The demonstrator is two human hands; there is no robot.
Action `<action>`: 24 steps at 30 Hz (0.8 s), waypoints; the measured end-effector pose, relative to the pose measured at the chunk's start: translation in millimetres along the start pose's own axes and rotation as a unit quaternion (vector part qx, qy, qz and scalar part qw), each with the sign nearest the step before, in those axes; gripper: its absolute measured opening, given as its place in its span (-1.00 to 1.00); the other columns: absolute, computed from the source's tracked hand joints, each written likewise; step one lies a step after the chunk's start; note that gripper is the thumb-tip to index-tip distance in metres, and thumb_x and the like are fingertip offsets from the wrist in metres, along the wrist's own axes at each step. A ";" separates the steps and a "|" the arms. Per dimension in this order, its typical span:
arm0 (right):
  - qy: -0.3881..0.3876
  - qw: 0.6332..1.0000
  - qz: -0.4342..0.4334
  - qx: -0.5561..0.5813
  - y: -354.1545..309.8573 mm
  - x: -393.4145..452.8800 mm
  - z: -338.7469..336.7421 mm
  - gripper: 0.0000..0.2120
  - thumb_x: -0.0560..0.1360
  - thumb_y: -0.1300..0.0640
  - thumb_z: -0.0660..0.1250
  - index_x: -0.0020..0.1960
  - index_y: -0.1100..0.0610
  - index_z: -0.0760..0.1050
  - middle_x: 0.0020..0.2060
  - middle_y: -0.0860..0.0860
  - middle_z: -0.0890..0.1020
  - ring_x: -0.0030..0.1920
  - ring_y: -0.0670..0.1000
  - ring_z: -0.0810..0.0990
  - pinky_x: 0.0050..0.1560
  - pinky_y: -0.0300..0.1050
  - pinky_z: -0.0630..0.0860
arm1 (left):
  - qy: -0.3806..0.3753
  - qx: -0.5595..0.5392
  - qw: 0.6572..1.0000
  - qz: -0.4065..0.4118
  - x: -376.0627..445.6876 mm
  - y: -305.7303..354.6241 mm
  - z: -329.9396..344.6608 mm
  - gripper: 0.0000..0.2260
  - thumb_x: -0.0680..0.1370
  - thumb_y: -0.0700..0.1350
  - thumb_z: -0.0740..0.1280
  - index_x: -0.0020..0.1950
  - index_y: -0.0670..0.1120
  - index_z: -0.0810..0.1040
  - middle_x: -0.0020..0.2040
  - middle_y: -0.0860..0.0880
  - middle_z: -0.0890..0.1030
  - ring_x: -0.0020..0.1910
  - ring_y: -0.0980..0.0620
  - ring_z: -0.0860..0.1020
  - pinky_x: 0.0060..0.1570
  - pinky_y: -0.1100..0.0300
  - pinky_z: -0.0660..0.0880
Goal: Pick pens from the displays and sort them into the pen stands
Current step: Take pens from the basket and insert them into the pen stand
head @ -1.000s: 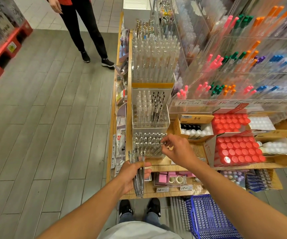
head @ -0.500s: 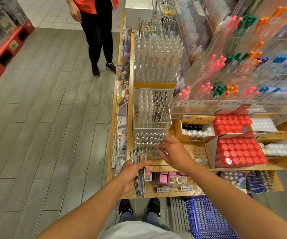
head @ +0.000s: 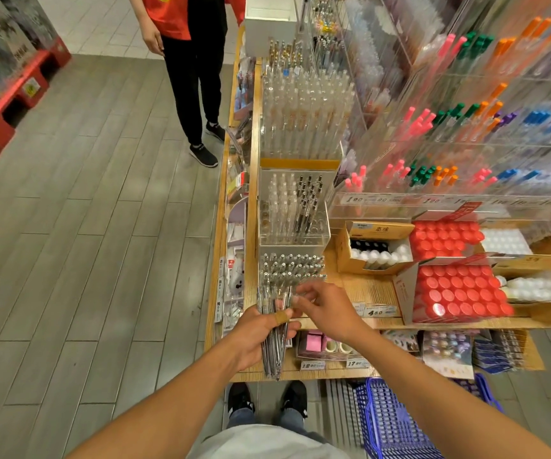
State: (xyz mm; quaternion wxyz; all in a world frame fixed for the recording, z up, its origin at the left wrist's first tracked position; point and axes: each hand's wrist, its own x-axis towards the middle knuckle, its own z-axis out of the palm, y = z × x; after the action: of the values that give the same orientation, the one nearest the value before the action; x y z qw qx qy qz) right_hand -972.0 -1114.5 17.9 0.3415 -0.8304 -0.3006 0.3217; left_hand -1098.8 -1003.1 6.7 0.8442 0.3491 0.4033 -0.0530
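Observation:
My left hand grips a bundle of several clear pens upright in front of the wooden shelf. My right hand is beside it, fingers curled at the tops of the bundle, pinching one pen there. Just beyond stands a low clear pen stand packed with silver-tipped pens. Behind that rises a taller clear stand with clear and black pens, then a still taller stand of clear pens.
A person in black trousers stands at the shelf's far left end. Boxes of red-capped and white bottles sit to the right. Coloured pens fill acrylic racks above. A blue basket is on the floor by my feet.
My right hand drew back from the low pen stand to the bundle in my left hand. The standing person came closer along the aisle.

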 end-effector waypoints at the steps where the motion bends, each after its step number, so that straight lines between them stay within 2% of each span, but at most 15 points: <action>1: -0.016 0.998 0.029 0.045 -1.2 -0.2 0.7 -0.79 0.53 0.03 0.39 0.12 0.09 0.55 -0.15 0.06 0.66 -0.15 -0.09 0.63 -0.09 -0.23 0.53 | -0.006 0.001 1.000 0.000 -0.6 -0.4 0.5 -0.77 0.51 -0.27 0.42 0.16 -0.23 0.57 0.05 -0.21 0.70 -0.06 -0.08 0.71 -0.12 0.12 0.65; 3: -0.029 0.987 0.071 0.140 -5.0 -1.1 -1.0 -0.85 0.54 0.06 0.38 0.05 0.12 0.58 -0.14 0.10 0.66 -0.13 -0.02 0.63 -0.04 -0.13 0.56 | -0.016 0.008 1.000 0.001 -1.9 -0.8 1.6 -0.79 0.49 -0.25 0.44 0.12 -0.22 0.57 0.04 -0.21 0.71 -0.03 -0.10 0.71 -0.11 0.12 0.65; 6: -0.057 0.955 0.107 0.269 -10.2 -0.6 -6.1 -0.88 0.56 0.15 0.34 -0.07 0.19 0.59 -0.30 -0.01 0.61 -0.34 -0.13 0.55 -0.30 -0.33 0.48 | -0.023 0.026 0.999 0.003 -2.6 -0.2 3.3 -0.74 0.49 -0.22 0.44 0.16 -0.22 0.57 0.04 -0.19 0.71 -0.02 -0.11 0.71 -0.14 0.14 0.64; 8: -0.080 0.954 0.115 0.265 -13.4 -0.3 -10.9 -0.87 0.57 0.14 0.34 -0.08 0.19 0.58 -0.39 -0.06 0.58 -0.40 -0.12 0.49 -0.40 -0.33 0.40 | -0.023 0.019 1.000 0.000 -2.4 -1.1 4.1 -0.76 0.49 -0.22 0.44 0.14 -0.22 0.58 0.04 -0.21 0.71 -0.04 -0.12 0.71 -0.14 0.12 0.65; 10: -0.107 0.958 0.106 0.245 -15.9 -0.2 -13.4 -0.87 0.56 0.14 0.35 -0.15 0.15 0.54 -0.43 -0.08 0.56 -0.43 -0.13 0.48 -0.41 -0.33 0.39 | -0.024 0.009 1.000 -0.004 -2.8 -2.0 5.4 -0.78 0.51 -0.23 0.43 0.13 -0.23 0.58 0.03 -0.24 0.70 -0.09 -0.11 0.71 -0.13 0.10 0.66; 14: -0.107 0.963 0.108 0.222 -18.2 -0.1 -15.7 -0.82 0.55 0.14 0.36 -0.22 0.14 0.52 -0.46 -0.06 0.52 -0.46 -0.15 0.43 -0.39 -0.29 0.38 | -0.017 0.001 1.000 -0.009 -1.8 -4.7 6.1 -0.74 0.53 -0.20 0.42 0.19 -0.26 0.58 0.03 -0.27 0.69 -0.14 -0.11 0.70 -0.16 0.10 0.66; 17: -0.088 0.968 0.115 0.207 -19.1 1.4 -19.7 -0.81 0.56 0.14 0.34 -0.21 0.17 0.53 -0.40 0.00 0.53 -0.40 -0.11 0.46 -0.34 -0.25 0.41 | 0.009 -0.003 1.000 -0.016 -1.7 -3.0 4.4 -0.70 0.54 -0.18 0.42 0.21 -0.28 0.54 0.02 -0.30 0.68 -0.16 -0.13 0.70 -0.23 0.07 0.66; 20: -0.057 0.976 0.105 0.180 -20.2 2.8 -25.0 -0.81 0.58 0.12 0.31 -0.09 0.25 0.53 -0.32 0.04 0.57 -0.45 -0.17 0.50 -0.39 -0.32 0.43 | 0.034 -0.012 0.999 -0.026 -0.8 -0.5 -0.3 -0.73 0.55 -0.21 0.40 0.21 -0.29 0.51 -0.04 -0.27 0.70 -0.13 -0.18 0.70 -0.27 0.02 0.65; 24: -0.006 0.982 0.066 0.175 -20.8 5.5 -33.4 -0.88 0.60 0.13 0.28 -0.03 0.19 0.51 -0.28 0.04 0.58 -0.42 -0.19 0.52 -0.36 -0.33 0.48 | 0.066 0.000 0.997 -0.029 2.1 0.1 -6.1 -0.79 0.58 -0.26 0.35 0.19 -0.26 0.45 -0.12 -0.23 0.70 -0.17 -0.15 0.69 -0.14 -0.04 0.67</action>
State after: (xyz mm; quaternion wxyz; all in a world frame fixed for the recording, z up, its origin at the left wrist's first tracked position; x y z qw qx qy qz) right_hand -949.8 -1110.9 50.6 0.4578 -0.7736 -0.1863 0.3965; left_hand -1101.3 -998.8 2.6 0.8136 0.3405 0.4682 -0.0539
